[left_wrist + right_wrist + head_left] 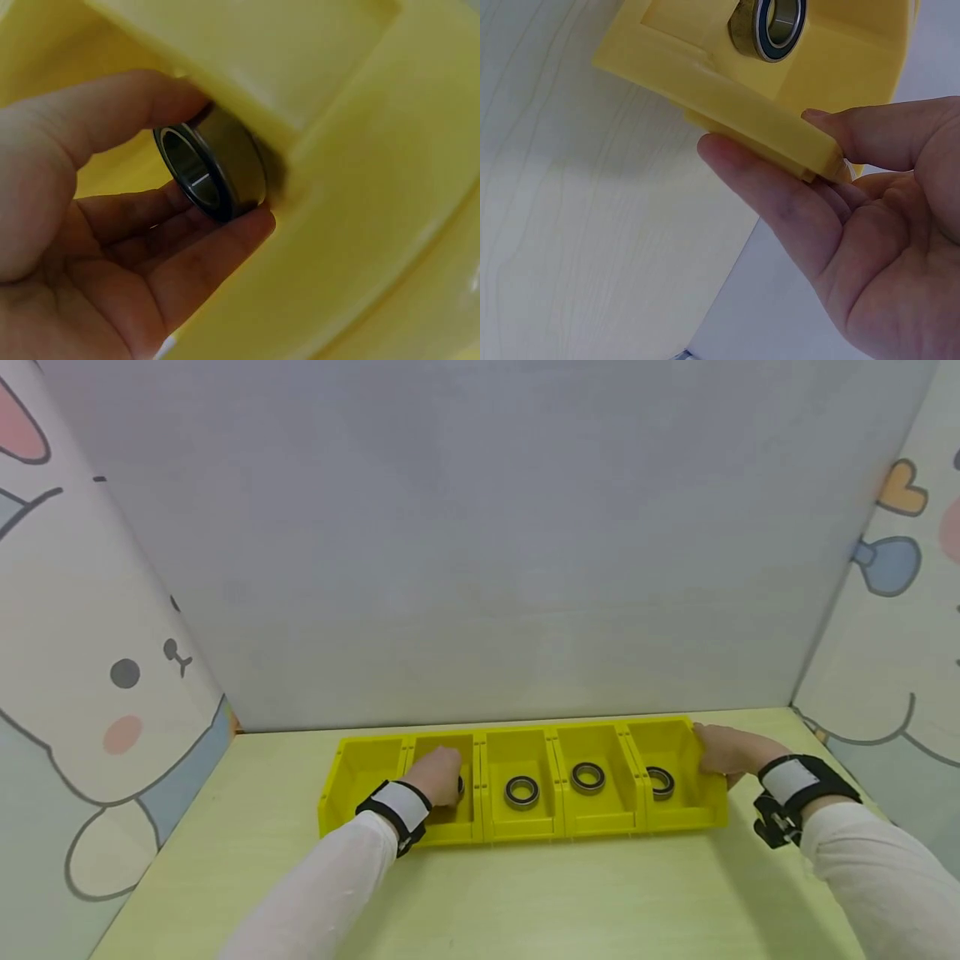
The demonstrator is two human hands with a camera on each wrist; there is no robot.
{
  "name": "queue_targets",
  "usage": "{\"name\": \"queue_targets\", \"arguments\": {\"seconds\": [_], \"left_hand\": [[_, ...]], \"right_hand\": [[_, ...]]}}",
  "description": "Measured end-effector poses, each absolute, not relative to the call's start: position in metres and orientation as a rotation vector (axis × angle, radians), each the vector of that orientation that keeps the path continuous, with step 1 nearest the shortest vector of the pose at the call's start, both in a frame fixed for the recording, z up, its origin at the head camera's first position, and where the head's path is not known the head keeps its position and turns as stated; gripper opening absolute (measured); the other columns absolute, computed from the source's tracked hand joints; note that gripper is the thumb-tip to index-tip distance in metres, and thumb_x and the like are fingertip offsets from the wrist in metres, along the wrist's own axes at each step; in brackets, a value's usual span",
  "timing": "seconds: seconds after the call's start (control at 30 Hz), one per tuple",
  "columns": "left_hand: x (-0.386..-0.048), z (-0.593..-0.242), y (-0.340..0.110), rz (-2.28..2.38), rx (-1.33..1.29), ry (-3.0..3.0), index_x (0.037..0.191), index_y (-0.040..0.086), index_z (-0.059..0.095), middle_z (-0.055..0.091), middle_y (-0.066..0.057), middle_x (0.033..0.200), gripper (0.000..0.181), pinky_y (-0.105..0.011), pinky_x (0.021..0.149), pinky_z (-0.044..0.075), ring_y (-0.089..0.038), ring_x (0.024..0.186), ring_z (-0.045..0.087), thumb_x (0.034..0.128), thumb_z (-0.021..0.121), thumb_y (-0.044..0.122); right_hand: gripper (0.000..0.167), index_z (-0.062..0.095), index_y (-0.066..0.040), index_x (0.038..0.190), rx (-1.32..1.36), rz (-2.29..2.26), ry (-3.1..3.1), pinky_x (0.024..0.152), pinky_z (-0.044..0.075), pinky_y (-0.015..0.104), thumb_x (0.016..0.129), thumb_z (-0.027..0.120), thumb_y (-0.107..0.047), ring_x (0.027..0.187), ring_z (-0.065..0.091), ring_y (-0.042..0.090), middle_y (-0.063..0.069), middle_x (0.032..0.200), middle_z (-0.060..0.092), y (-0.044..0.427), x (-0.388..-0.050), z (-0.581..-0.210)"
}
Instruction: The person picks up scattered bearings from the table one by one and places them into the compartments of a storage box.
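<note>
A row of joined yellow bins (525,828) stands on the table. Inside the second bin from the left, my left hand (435,777) pinches a ball bearing (244,169) between thumb and fingers; the bearing is tilted on edge by the bin wall. At the far right end, my right hand (723,750) grips the outer side wall (757,127) of the last bin, thumb on the inner side and fingers outside. One bearing (521,807) lies in the middle bin, another bearing (588,791) in the fourth. The last bin holds a bearing (750,34), partly hidden by a divider in the head view.
The leftmost bin (371,768) shows no bearing in its visible part. Behind the row rises a plain grey-white wall (510,543). Side panels with cartoon drawings (105,677) flank the pale wooden table (525,902).
</note>
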State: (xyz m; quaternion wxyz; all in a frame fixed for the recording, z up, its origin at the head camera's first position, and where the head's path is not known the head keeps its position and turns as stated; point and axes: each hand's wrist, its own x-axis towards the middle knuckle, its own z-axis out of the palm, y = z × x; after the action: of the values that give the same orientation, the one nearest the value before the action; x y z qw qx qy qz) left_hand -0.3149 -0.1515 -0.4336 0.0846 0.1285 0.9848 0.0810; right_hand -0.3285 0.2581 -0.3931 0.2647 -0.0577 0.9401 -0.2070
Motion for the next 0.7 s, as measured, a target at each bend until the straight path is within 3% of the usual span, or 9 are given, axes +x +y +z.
{"name": "queue_targets", "arguments": {"seconds": [0.33, 0.5, 0.7], "left_hand": [[-0.3148, -0.4353, -0.1511, 0.201, 0.372, 2.955, 0.074, 0.003, 0.058, 0.046, -0.004, 0.062, 0.013, -0.026, 0.047, 0.034, -0.016, 0.053, 0.041, 0.0768, 0.067, -0.005], [-0.3124, -0.4341, -0.1478, 0.157, 0.356, 2.962, 0.084, 0.002, 0.062, 0.051, -0.006, 0.069, 0.003, -0.029, 0.055, 0.040, -0.018, 0.060, 0.046, 0.0855, 0.062, 0.000], [-0.3111, -0.4356, -0.1453, 0.109, 0.344, 2.971, 0.085, 0.004, 0.062, 0.054, -0.006, 0.074, 0.006, -0.031, 0.062, 0.044, -0.020, 0.066, 0.049, 0.0900, 0.058, 0.003]], "right_hand": [[0.071, 0.008, 0.017, 0.142, -0.166, -0.566, 2.553, 0.063, 0.056, 0.036, 0.086, 0.049, 0.005, 0.085, 0.060, 0.026, 0.030, 0.116, 0.045, 0.2572, -0.3274, -0.3941], [0.071, 0.007, 0.017, 0.142, -0.158, -0.563, 2.551, 0.064, 0.056, 0.036, 0.087, 0.049, 0.005, 0.085, 0.060, 0.026, 0.031, 0.117, 0.045, 0.2568, -0.3270, -0.3925], [0.070, 0.007, 0.018, 0.142, -0.138, -0.573, 2.546, 0.066, 0.056, 0.037, 0.087, 0.048, 0.005, 0.089, 0.061, 0.028, 0.031, 0.116, 0.047, 0.2547, -0.3250, -0.3898]]}}
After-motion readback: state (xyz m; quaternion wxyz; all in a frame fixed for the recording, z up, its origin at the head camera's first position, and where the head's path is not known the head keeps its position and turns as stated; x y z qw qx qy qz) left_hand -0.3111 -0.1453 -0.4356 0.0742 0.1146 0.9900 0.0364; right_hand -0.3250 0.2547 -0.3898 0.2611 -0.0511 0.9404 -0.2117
